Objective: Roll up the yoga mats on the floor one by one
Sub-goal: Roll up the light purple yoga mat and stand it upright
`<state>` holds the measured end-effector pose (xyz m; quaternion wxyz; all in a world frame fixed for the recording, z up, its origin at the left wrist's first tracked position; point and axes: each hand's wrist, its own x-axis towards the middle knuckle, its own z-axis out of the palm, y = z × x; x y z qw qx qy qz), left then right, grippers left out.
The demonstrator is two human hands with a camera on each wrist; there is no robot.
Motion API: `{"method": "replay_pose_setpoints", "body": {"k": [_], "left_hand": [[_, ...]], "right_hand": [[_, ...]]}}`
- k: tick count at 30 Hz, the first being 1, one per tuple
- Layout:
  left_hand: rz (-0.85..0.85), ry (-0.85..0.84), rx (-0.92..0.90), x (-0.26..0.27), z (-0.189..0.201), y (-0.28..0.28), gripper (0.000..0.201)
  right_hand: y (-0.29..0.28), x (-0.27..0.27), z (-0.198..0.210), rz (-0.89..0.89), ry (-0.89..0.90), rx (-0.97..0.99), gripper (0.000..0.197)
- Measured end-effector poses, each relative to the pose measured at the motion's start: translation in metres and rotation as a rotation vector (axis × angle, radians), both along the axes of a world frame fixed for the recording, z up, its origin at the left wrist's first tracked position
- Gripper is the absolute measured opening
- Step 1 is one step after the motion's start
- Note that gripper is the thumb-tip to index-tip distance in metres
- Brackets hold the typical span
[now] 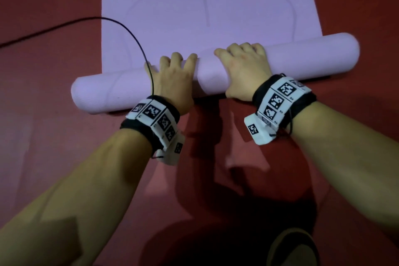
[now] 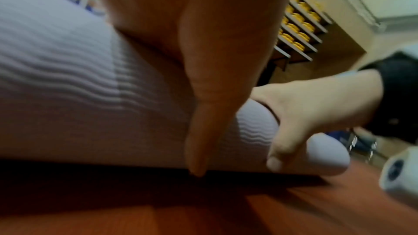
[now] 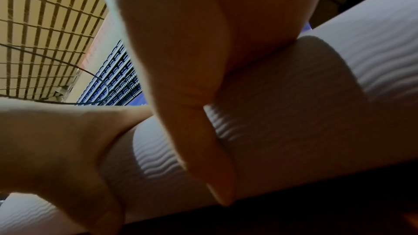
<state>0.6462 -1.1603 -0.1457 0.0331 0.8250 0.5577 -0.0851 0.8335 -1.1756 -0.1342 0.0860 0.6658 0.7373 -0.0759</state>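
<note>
A lilac yoga mat lies on the red floor, its near part wound into a thick roll (image 1: pixel 302 58) and its far part still flat (image 1: pixel 183 6). The roll lies slightly askew, its right end farther away. My left hand (image 1: pixel 172 75) grips the roll left of its middle, fingers curled over the top. My right hand (image 1: pixel 244 65) grips it just to the right in the same way. In the left wrist view my left thumb (image 2: pixel 203 113) presses the ribbed roll (image 2: pixel 68 96). My right thumb (image 3: pixel 203 131) presses the near side of the roll (image 3: pixel 316 113).
A black cable (image 1: pixel 64 26) runs from my left wrist across the mat's corner and over the red floor (image 1: pixel 43 157) to the left. A dark shoe (image 1: pixel 291 248) shows at the bottom edge. Shelves with yellow items (image 2: pixel 298 24) stand in the background.
</note>
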Motion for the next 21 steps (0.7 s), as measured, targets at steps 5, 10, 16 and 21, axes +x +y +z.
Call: {"method": "replay_pose_setpoints", "body": {"k": [5,10,16,21], "left_hand": [[-0.005,-0.015,-0.075,0.001,0.007,0.018,0.091],[-0.007,0.011,-0.213,0.004,0.019,0.032,0.098],[-0.010,-0.030,-0.071,-0.002,0.007,0.023,0.104],[0.001,-0.024,-0.042,-0.001,0.005,0.036,0.092]], "right_hand": [[0.000,0.001,-0.001,0.014,0.020,0.060,0.101],[-0.008,-0.003,-0.014,0.005,-0.026,0.189,0.100],[0.013,0.003,-0.004,0.008,-0.012,0.077,0.092],[0.034,0.007,0.008,0.039,0.015,-0.063,0.099]]}}
